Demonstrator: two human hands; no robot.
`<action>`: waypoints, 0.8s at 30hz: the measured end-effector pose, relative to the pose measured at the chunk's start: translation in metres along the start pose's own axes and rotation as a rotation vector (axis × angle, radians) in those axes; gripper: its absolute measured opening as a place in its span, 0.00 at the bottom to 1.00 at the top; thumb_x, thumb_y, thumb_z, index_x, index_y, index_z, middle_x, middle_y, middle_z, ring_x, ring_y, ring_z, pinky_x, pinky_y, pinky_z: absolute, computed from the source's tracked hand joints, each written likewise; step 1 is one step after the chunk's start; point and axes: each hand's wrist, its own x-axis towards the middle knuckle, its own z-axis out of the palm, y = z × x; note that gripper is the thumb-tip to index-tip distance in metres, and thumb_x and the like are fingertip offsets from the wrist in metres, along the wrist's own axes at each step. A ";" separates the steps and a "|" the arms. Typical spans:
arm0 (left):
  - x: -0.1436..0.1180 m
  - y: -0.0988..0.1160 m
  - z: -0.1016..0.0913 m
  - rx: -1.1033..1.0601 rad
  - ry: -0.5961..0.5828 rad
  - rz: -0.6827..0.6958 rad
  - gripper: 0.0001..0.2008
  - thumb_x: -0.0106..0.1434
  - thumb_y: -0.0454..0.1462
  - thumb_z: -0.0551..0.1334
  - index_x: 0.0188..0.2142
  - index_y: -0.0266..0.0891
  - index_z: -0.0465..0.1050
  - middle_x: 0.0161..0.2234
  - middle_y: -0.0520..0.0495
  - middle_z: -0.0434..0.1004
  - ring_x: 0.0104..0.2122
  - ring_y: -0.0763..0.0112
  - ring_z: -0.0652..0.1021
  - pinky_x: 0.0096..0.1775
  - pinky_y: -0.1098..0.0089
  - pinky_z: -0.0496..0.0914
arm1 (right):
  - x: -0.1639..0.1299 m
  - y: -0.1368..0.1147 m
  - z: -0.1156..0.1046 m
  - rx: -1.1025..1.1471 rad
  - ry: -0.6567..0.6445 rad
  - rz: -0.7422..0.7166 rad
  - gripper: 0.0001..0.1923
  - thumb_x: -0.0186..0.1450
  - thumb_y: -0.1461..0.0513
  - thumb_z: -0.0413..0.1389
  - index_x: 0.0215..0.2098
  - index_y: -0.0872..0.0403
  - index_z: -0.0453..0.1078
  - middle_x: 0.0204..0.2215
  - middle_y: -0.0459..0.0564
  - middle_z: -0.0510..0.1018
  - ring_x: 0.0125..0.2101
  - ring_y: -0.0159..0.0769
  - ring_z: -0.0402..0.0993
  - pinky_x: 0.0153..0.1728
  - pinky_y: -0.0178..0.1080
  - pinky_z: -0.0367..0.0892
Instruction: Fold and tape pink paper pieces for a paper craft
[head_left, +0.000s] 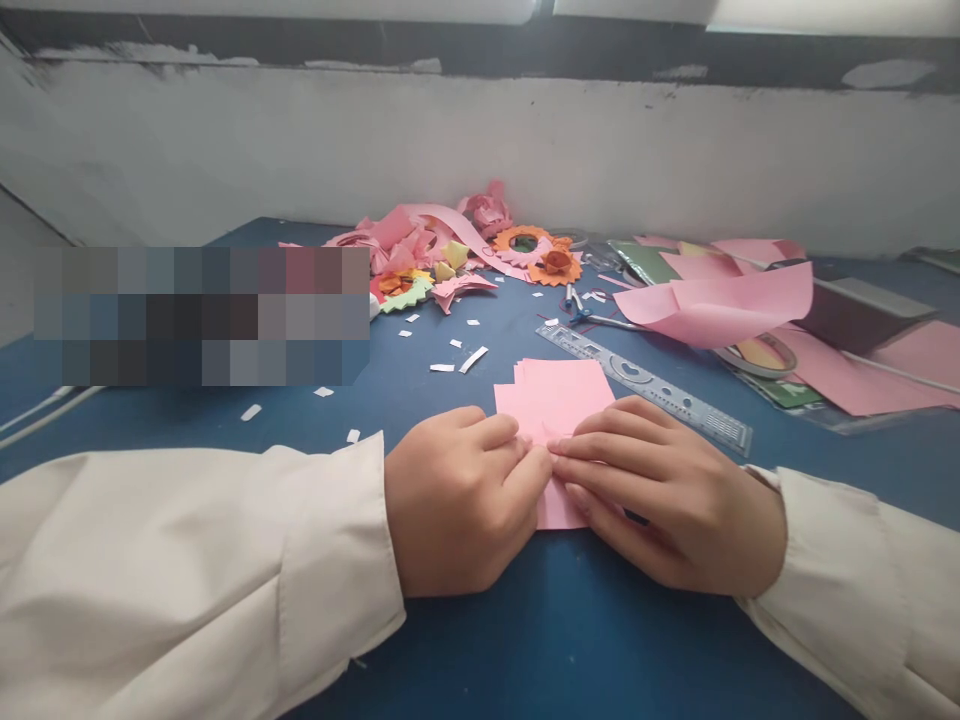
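Observation:
Pink paper sheets (566, 385) lie in a small stack on the blue table in front of me, their edges not quite lined up. My left hand (472, 500) is closed, its curled fingers and thumb pinching pink paper over the stack's left side. From the right, my right hand (667, 490) presses long, close-set fingers onto the same paper, fingertips almost meeting the left ones. A small raised flap of pink paper shows between the fingertips; its exact shape is partly hidden. A clear plastic ruler (652, 385) lies slantwise just beyond my right hand.
Paper flowers and crumpled pink paper (420, 240) are heaped at the back. White paper scraps (472, 360) dot the blue table (570, 640). Scissors (600, 318), a curled pink sheet (720, 305), a tape roll (757, 355) and a dark box (870, 310) lie right. A blurred patch covers the left.

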 end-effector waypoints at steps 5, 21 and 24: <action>-0.001 0.002 -0.003 0.028 0.052 0.019 0.10 0.63 0.30 0.54 0.34 0.27 0.74 0.25 0.43 0.78 0.30 0.63 0.78 0.25 0.63 0.67 | 0.000 0.000 -0.001 -0.004 -0.002 -0.006 0.09 0.63 0.69 0.51 0.41 0.60 0.69 0.37 0.54 0.78 0.37 0.37 0.71 0.36 0.43 0.67; -0.003 0.002 0.002 0.114 0.030 0.128 0.10 0.63 0.31 0.56 0.29 0.31 0.75 0.30 0.40 0.79 0.34 0.60 0.79 0.27 0.63 0.71 | 0.001 0.000 -0.001 -0.020 0.006 -0.010 0.09 0.63 0.69 0.51 0.41 0.60 0.69 0.36 0.54 0.78 0.37 0.36 0.72 0.37 0.42 0.68; -0.005 0.004 0.000 0.115 0.055 0.153 0.11 0.63 0.33 0.57 0.26 0.33 0.75 0.27 0.43 0.79 0.32 0.62 0.79 0.27 0.64 0.71 | 0.000 0.001 0.000 -0.015 0.001 -0.005 0.09 0.63 0.68 0.51 0.42 0.60 0.69 0.37 0.54 0.78 0.38 0.37 0.71 0.37 0.42 0.67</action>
